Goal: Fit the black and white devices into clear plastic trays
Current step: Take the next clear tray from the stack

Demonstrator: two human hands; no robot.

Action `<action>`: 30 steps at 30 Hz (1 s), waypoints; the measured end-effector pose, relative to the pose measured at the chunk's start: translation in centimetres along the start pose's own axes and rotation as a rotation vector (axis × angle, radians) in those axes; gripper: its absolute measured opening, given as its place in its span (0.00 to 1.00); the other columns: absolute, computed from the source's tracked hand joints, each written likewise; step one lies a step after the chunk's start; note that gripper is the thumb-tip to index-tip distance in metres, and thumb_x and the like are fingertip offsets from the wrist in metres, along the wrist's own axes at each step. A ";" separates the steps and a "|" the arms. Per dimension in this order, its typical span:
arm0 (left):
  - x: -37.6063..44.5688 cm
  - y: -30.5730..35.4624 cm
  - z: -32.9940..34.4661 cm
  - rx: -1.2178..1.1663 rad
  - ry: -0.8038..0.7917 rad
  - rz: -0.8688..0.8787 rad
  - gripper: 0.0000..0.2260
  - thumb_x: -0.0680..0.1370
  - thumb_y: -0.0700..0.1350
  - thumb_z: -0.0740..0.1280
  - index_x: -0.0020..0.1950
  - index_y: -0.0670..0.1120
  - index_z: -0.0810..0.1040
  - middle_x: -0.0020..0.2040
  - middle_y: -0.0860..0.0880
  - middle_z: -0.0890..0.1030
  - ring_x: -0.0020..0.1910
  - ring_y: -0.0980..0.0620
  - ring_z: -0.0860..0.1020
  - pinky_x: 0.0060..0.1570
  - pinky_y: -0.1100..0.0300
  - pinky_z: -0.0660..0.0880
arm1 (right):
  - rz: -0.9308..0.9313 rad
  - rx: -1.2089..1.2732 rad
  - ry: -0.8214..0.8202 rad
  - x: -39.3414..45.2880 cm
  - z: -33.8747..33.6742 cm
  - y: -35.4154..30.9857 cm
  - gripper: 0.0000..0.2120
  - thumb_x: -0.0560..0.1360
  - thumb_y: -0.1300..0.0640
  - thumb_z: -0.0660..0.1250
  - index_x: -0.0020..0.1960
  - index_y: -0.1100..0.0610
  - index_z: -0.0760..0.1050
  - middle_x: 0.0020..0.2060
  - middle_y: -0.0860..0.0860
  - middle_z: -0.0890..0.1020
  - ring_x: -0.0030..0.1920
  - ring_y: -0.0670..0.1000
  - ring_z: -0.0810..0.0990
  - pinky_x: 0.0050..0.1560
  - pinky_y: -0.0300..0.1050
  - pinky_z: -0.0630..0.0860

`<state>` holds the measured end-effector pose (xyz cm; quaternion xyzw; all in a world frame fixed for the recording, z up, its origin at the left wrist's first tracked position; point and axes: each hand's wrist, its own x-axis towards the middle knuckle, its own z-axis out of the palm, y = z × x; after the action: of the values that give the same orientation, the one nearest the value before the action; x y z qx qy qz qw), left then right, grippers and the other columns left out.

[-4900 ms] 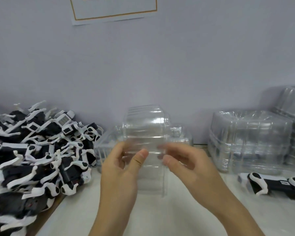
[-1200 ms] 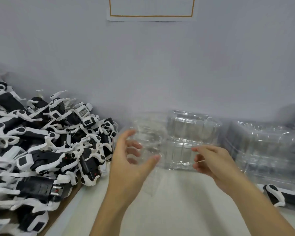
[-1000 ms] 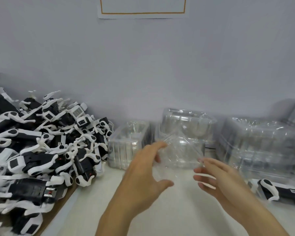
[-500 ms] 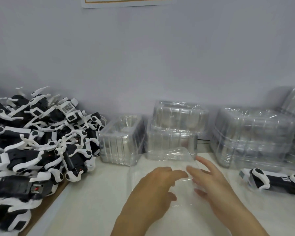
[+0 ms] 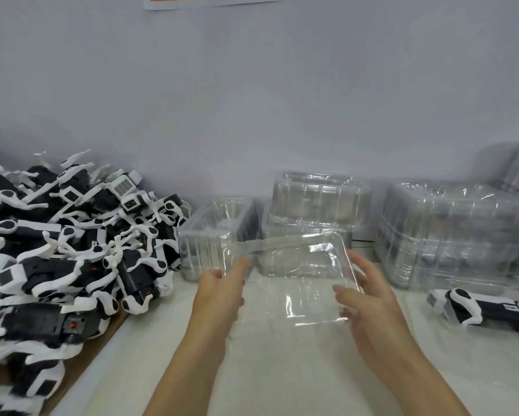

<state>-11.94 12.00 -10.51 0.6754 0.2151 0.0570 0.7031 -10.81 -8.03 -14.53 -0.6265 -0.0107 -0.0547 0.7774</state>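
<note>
Both hands held a clear tray [image 5: 294, 277] low over the tabletop [image 5: 282, 370]: the left hand [image 5: 219, 295] gripped its left edge, the right hand [image 5: 366, 298] its right edge. A pile of devices [image 5: 66, 250] lay left.

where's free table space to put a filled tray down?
Bare table near the front edge, between the forearms. A smaller patch lies between the right hand and the lone device. Crowded: device pile left, tray stacks along the wall, held tray in the middle.
</note>
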 end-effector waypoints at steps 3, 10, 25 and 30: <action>0.2 0.2 0.1 -0.023 0.040 0.023 0.17 0.74 0.58 0.70 0.54 0.49 0.72 0.49 0.49 0.79 0.46 0.50 0.78 0.42 0.55 0.73 | -0.028 0.026 0.007 0.0 0.1 -0.1 0.32 0.60 0.60 0.69 0.61 0.37 0.78 0.64 0.50 0.76 0.45 0.51 0.76 0.47 0.48 0.70; 0.9 0.0 -0.4 0.049 0.078 0.050 0.21 0.76 0.58 0.69 0.60 0.48 0.68 0.49 0.53 0.74 0.42 0.55 0.71 0.36 0.58 0.65 | 0.028 -0.097 0.046 0.0 -0.4 -0.1 0.29 0.60 0.56 0.73 0.59 0.36 0.78 0.59 0.47 0.77 0.51 0.51 0.81 0.50 0.47 0.74; 2.4 -0.3 -5.3 0.620 0.711 0.144 0.15 0.77 0.39 0.67 0.62 0.41 0.69 0.67 0.35 0.68 0.67 0.36 0.64 0.62 0.44 0.63 | 0.212 -0.623 0.155 0.2 -1.3 -1.0 0.17 0.75 0.51 0.65 0.64 0.46 0.73 0.46 0.49 0.79 0.45 0.53 0.79 0.51 0.52 0.77; 2.8 -2.0 -6.2 1.009 0.543 0.136 0.14 0.78 0.36 0.62 0.64 0.41 0.71 0.65 0.41 0.73 0.66 0.37 0.65 0.57 0.50 0.68 | 0.193 -0.827 0.166 0.0 -1.1 -1.7 0.23 0.77 0.52 0.64 0.71 0.52 0.70 0.45 0.43 0.74 0.44 0.46 0.75 0.44 0.45 0.70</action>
<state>-12.22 18.64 -13.10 0.9007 0.3444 0.1638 0.2080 -11.02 -9.46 -13.15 -0.8769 0.1334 -0.0316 0.4607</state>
